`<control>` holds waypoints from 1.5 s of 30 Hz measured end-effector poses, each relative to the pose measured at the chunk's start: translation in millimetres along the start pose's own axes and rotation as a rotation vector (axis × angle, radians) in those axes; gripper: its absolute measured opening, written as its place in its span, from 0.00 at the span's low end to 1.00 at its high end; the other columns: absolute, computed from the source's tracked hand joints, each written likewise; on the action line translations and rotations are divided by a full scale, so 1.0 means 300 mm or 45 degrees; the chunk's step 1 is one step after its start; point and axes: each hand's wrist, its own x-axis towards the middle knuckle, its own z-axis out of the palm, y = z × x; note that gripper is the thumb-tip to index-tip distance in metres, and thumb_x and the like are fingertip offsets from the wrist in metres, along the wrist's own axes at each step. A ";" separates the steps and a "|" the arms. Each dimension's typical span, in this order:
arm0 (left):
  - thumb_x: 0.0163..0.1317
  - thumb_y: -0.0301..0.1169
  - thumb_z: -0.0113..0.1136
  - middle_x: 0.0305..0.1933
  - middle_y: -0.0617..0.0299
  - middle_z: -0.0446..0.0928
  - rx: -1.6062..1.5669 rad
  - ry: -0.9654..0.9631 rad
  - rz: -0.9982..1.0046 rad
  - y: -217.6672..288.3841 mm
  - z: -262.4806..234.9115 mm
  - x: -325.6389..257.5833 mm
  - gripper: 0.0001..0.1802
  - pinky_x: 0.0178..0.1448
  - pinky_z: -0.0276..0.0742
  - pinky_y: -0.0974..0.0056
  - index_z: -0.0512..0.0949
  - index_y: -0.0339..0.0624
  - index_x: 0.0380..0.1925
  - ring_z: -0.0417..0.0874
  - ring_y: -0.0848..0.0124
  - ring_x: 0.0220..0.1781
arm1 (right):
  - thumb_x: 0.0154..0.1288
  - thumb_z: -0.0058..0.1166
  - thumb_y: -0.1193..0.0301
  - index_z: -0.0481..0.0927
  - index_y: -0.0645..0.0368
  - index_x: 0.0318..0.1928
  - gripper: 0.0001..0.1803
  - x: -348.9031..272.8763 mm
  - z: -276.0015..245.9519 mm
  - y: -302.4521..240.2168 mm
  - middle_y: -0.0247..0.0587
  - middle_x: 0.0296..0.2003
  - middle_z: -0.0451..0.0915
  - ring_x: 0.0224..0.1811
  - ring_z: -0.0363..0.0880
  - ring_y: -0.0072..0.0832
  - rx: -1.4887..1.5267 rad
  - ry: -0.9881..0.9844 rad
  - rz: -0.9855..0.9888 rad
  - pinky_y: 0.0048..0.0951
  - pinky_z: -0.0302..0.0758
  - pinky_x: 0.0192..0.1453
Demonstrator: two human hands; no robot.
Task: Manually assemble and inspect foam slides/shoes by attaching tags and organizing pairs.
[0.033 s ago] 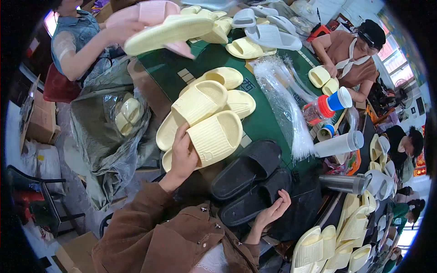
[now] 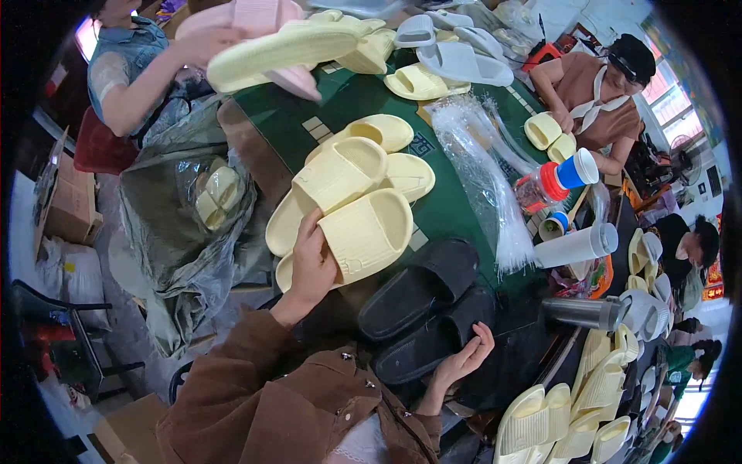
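My left hand (image 2: 311,271) grips a pale yellow slide slipper (image 2: 368,236) at its near left side, thumb up along the strap. A second yellow slipper (image 2: 340,176) lies against it on the far side, and another yellow pair (image 2: 410,176) sits behind on the green table mat (image 2: 456,205). My right hand (image 2: 461,359) rests beside the nearer black slipper (image 2: 413,356), fingers loosely bent, with nothing visible in them. Just beyond lies the other black slipper (image 2: 410,290).
Clear plastic bags (image 2: 487,185), a red-lidded jar (image 2: 537,188), a white cup (image 2: 576,246) and a steel tumbler (image 2: 583,311) stand to the right. More yellow slippers (image 2: 533,417) lie lower right. A grey sack (image 2: 166,232) is at left. Co-workers sit around; one holds slippers (image 2: 286,58).
The co-worker's pink and yellow slippers at the upper left have shifted slightly left. My hands and the slippers near them stay almost still.
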 end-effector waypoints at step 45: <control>0.56 0.27 0.46 0.52 0.35 0.69 0.882 -0.067 0.006 -0.603 -0.410 0.724 0.16 0.59 0.67 0.50 0.72 0.26 0.40 0.69 0.41 0.57 | 0.73 0.38 0.74 0.76 0.65 0.42 0.12 0.005 0.007 -0.016 0.46 0.47 0.73 0.50 0.72 0.37 -0.016 0.022 0.022 0.35 0.66 0.58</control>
